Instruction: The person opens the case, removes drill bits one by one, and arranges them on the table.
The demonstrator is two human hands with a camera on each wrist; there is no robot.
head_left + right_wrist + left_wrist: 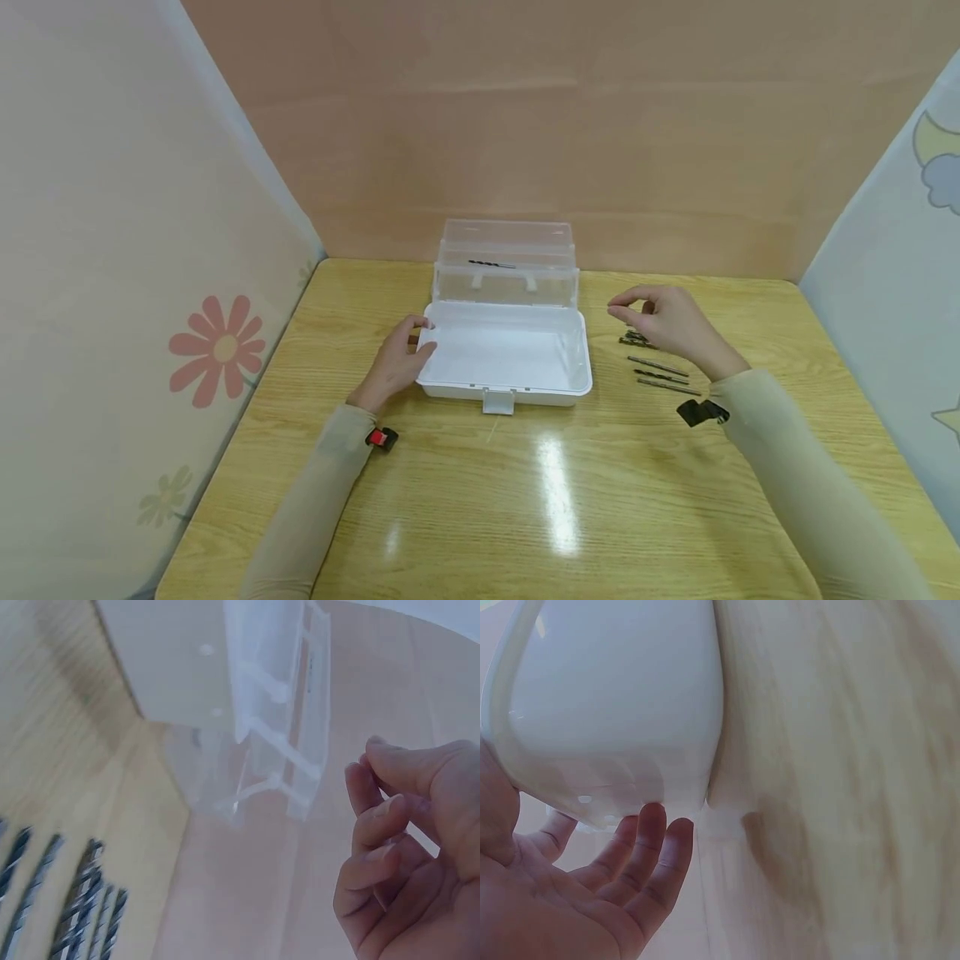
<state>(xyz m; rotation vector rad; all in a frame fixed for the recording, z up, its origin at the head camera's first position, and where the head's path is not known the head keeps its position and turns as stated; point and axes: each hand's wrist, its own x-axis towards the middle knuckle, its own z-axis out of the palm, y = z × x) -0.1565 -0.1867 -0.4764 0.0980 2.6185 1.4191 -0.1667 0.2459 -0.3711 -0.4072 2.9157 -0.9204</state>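
A white storage box stands with its lid raised and translucent trays lifted behind it. One dark drill bit lies in an upper tray. My left hand grips the box's left end, its thumb at the rim; in the left wrist view its fingertips reach the outer wall. To the right of the box, my right hand is above the table with thumb and index fingertips together. Nothing shows between them in the right wrist view. Below and beside it lie several drill bits, some partly hidden by the hand.
The box rests on a wood-grain table, its front latch hanging down. A plain brown panel rises behind the table. Patterned panels stand at the left and right.
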